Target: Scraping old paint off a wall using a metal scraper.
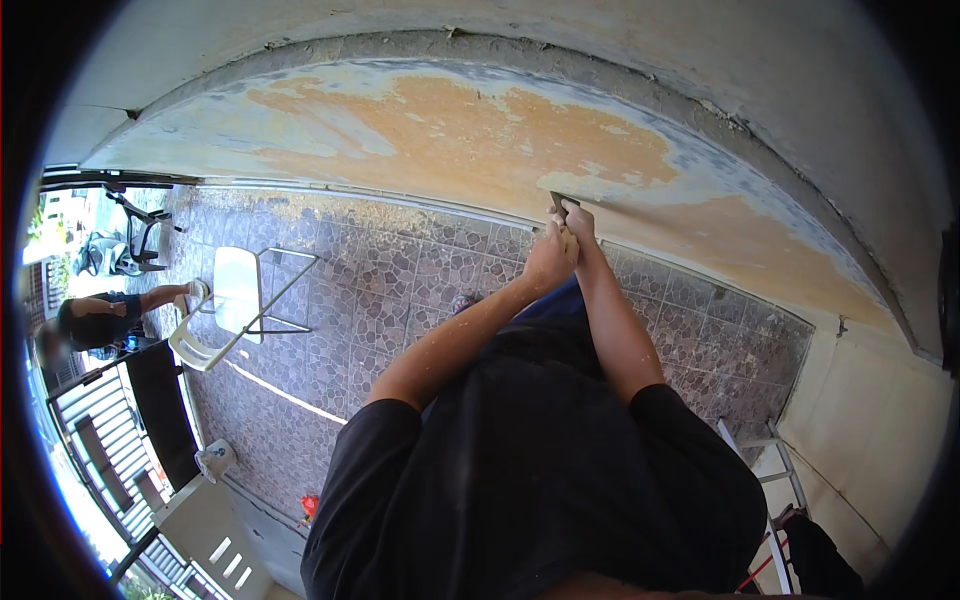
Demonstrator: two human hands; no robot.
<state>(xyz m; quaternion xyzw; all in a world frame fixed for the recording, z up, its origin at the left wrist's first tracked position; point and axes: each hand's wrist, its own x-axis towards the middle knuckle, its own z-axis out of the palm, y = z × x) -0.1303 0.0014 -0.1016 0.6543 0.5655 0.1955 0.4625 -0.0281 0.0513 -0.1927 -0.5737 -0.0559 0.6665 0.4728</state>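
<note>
Both my hands are together in front of me at the wall (480,142). My right hand (580,223) grips a scraper (562,201) close to its flat metal blade. Just below it, my left hand (550,261) is closed around the handle end, which is mostly hidden by the fingers. The blade lies against the lower wall, where patches of orange-tan surface show between pale, whitish and grey areas. Pale flecks dot my hands and forearms.
Pale flakes (382,217) litter the stone-patterned floor (390,300) along the wall. A white folding chair (238,289) stands to the left, with a person (101,319) beyond it. A bucket (216,459) is at lower left, a ladder (784,465) at lower right.
</note>
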